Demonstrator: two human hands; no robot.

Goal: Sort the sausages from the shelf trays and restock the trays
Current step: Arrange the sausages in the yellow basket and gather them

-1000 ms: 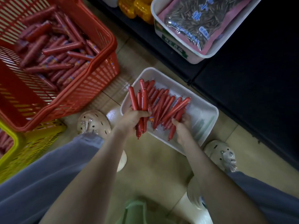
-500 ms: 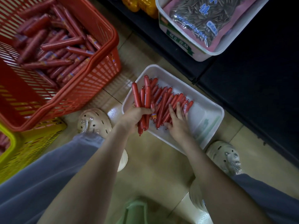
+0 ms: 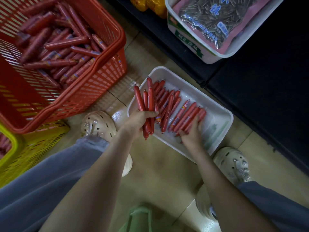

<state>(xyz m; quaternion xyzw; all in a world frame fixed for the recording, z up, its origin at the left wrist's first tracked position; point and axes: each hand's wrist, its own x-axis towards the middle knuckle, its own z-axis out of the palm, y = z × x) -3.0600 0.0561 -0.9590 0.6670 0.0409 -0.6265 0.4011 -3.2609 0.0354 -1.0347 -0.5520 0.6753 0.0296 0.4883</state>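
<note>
The left hand [image 3: 139, 122] reaches forward on a bare forearm, its fingers curled tight round the lower ends of a bundle of sausages [image 3: 147, 101]; the sticks fan up and away over the left rim of the white tray [image 3: 215, 121]. The right hand [image 3: 192, 133] lies low in the tray, palm down; its fingers [image 3: 198, 122] are stretched flat, gripping nothing, pressed on the near ends of a row of sausages [image 3: 185, 115] lying side by side on the tray floor.

The tray sits on the tiled floor between two pale clogs [image 3: 98, 124], one just beside each near corner; a dark shelf [image 3: 250, 84] runs close along its far side. A red basket [image 3: 107, 64] heaped with more sausages stands near the tray's far-left corner but apart from it; in view it overlaps a yellow basket [image 3: 33, 148]. Bare white floor shows at the tray's right end.

Between the two hands a looser heap of sausages [image 3: 167, 104] slants across the tray's middle, just beside the held bundle.
</note>
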